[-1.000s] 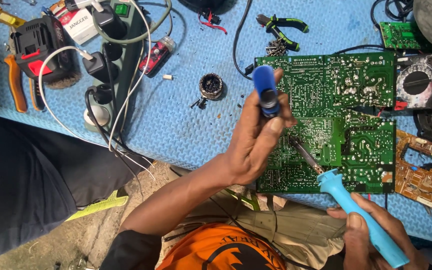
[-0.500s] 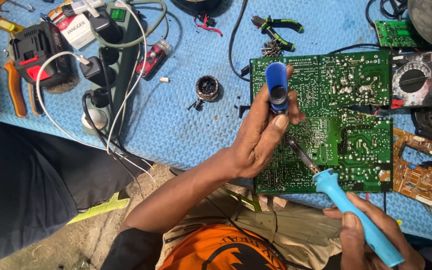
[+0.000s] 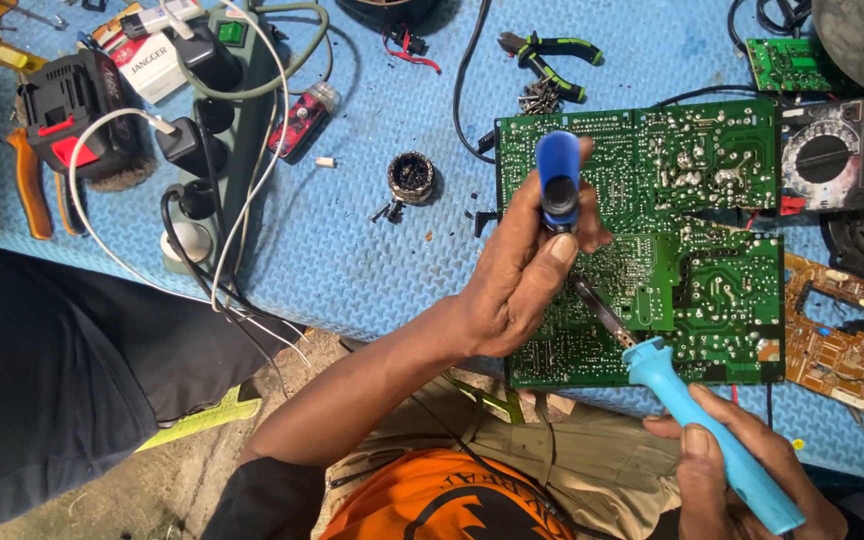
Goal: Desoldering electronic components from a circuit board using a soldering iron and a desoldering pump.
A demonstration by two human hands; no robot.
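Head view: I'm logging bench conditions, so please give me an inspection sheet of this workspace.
Surface: blue textured mat on the bench.
Job's things: green circuit board, solder side up; light blue soldering iron; blue desoldering pump.
Clutter: pliers, multimeter, brown board, battery pack, screws.
Hands: left hand holds the pump upright over the board; right hand holds the iron, tip on the board.
Cables: white and black leads at power strip.
Surroundings: concrete floor, another person's dark clothing at left.

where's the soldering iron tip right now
In the head view the soldering iron, held in the right hand at lower right, points up-left; its metal tip rests over the green circuit board, just below the left hand gripping the blue desoldering pump.
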